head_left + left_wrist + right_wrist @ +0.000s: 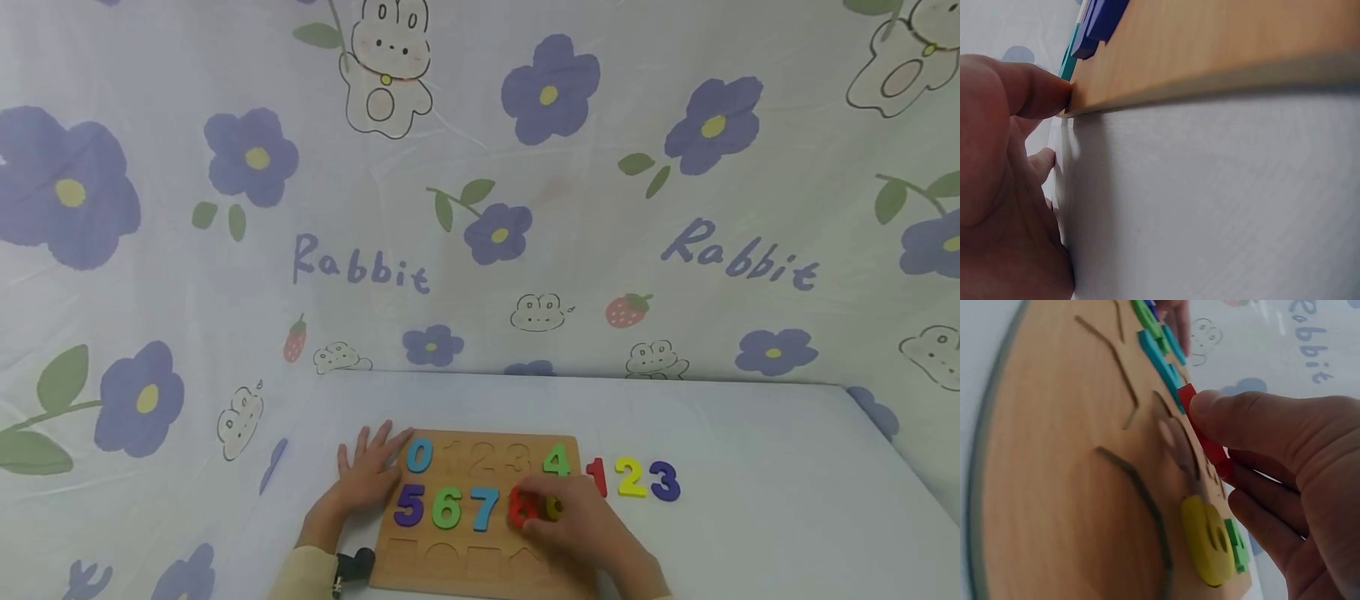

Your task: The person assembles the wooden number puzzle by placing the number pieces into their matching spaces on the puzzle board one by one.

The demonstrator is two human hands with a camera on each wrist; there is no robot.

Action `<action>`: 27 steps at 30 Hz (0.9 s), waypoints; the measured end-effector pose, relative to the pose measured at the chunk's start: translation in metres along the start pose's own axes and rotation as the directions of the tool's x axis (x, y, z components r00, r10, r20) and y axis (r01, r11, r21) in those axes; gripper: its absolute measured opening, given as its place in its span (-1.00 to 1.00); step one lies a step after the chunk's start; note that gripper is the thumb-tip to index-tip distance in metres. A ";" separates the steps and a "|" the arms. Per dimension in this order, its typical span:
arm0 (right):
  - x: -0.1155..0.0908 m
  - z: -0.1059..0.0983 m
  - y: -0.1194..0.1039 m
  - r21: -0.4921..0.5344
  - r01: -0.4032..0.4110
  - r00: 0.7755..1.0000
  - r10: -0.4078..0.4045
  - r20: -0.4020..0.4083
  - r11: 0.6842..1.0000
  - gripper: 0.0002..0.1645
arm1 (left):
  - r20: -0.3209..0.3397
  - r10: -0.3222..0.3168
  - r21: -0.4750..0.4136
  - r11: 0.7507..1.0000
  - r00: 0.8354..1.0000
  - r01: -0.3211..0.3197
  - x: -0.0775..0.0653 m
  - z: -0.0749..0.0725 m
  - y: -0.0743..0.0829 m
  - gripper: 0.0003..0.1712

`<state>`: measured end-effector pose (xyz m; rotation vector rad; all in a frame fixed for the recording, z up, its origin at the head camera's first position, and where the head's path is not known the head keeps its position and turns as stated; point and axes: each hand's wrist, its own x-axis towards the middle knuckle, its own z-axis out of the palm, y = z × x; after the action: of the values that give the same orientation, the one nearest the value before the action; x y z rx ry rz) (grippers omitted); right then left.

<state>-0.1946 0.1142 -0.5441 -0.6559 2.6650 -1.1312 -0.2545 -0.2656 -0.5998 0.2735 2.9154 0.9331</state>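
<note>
My right hand point(587, 523) pinches a red number 8 point(517, 508) between thumb and fingers. In the right wrist view the red piece point(1202, 434) is raised off the wooden number board point(1054, 456), with the outline of a recess below it. A yellow 9 point(1196, 544) sits beside that recess, partly hidden by the hand in the head view. At the board's left edge rests my left hand point(366, 479), fingers spread; its thumb point(1041, 94) touches the board's side. Blue 0 point(419, 456), purple 5 point(409, 506), green 6 point(446, 508), blue 7 point(483, 509) and green 4 point(557, 460) lie on the board.
Right of the board, a red 1 point(596, 477), a yellow 2 point(631, 477) and a purple 3 point(664, 481) lie on the white table point(780, 500). The board's 1, 2 and 3 recesses show bare wood. A patterned cloth point(592, 192) hangs behind the table.
</note>
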 end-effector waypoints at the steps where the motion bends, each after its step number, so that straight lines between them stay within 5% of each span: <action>1: 0.000 0.001 0.000 -0.004 0.004 1.000 -0.004 0.007 1.000 -0.51 | 0.002 -0.001 -0.001 1.000 1.000 0.001 0.000 0.000 0.000 -0.21; 15: 0.004 0.012 0.005 -0.113 0.017 0.999 -0.011 0.047 0.993 -0.48 | 0.017 -0.026 0.008 1.000 1.000 0.026 0.002 0.001 -0.003 -0.21; 27: -0.004 0.004 0.006 -0.088 0.012 1.000 -0.012 0.004 0.996 -0.45 | 0.027 -0.027 0.010 1.000 0.999 0.027 0.003 0.001 -0.005 -0.21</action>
<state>-0.1919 0.1170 -0.5509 -0.6888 2.7247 -1.0193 -0.2580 -0.2680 -0.6037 0.2449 2.8923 0.9039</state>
